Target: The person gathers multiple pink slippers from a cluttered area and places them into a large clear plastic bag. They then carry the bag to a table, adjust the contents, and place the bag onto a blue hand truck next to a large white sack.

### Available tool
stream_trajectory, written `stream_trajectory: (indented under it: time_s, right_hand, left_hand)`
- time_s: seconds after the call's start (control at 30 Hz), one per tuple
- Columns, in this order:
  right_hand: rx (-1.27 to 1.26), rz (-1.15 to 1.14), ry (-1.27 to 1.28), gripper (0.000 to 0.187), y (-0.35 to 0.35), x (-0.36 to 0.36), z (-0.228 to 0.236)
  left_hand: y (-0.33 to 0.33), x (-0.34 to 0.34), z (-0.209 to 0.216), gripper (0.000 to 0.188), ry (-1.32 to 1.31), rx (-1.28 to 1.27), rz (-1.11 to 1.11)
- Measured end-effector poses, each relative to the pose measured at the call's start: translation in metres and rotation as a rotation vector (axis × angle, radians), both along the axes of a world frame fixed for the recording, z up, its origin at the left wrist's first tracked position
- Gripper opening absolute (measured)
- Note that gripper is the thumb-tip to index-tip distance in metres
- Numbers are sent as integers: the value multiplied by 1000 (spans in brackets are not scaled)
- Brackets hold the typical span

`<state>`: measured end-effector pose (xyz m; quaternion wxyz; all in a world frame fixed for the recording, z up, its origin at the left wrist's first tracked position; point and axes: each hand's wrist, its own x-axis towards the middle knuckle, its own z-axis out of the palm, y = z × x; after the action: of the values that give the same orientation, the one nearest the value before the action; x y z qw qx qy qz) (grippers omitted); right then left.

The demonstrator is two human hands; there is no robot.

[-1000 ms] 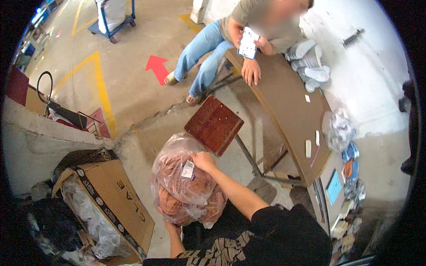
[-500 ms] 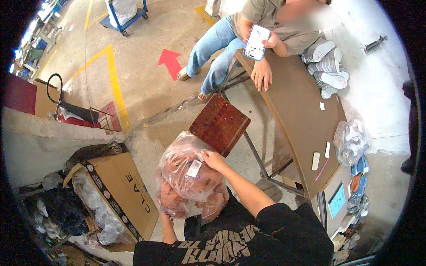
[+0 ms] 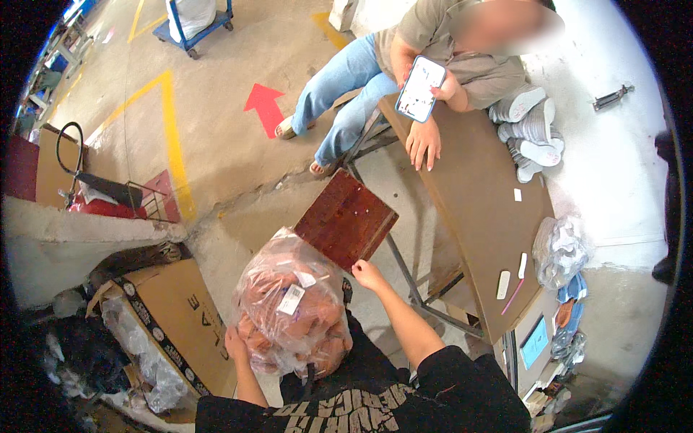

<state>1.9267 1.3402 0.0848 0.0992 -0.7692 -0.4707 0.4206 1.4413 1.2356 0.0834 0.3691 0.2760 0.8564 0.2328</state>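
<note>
Off the plastic bag (image 3: 289, 328), my right hand (image 3: 368, 275) has shifted beside the stool (image 3: 345, 218), fingers curled in; my left hand (image 3: 235, 346) touches the bag, grip unclear: slick film could slip.

Square reddish wooden board (image 3: 346, 216): dark red-brown, scattered pale flecks;
Rounded clear plastic bag (image 3: 289, 325), below-left of the board: see-through over rust-pink contents (image 3: 260, 317); white rectangular paper tag (image 3: 291, 299);
Tan cardboard carton (image 3: 189, 292), farther left of the board: tan side with dark print, black band (image 3: 162, 335) with white marks;
Long flat brown tabletop (image 3: 451, 195), right of the board: plain brown;
Black short-sleeved T-shirt (image 3: 469, 382), below the board: black, pale grey print (image 3: 354, 408);
Flat painted floor arrow (image 3: 264, 108), above-left of the board: solid coral red
</note>
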Motion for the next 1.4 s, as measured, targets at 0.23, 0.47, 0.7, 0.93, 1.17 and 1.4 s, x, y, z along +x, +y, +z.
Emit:
stream_trajectory:
  time_s: [0.23,0.47,0.7,0.93,1.17,1.4]
  right_hand:
    - [-297,-120,72,35,-33,18,-11]
    - [-230,-33,31,33,-48,-2,-1]
    - [186,50,-45,18,6,16,-18]
    - [451,457,-376,43,113,-6,1]
    - [582,786,-354,72,203,-57,-30]
    - [272,835,-578,98,210,-37,-80]
  left_hand:
    - [19,-35,-5,51,61,-181,-451]
    - [88,15,20,71,-236,-63,-255]
    - [87,80,74,69,477,-398,-357]
    - [83,76,55,70,569,-272,-360]
    - [64,65,29,52,511,-311,-370]
    - [41,56,8,43,510,-214,-376]
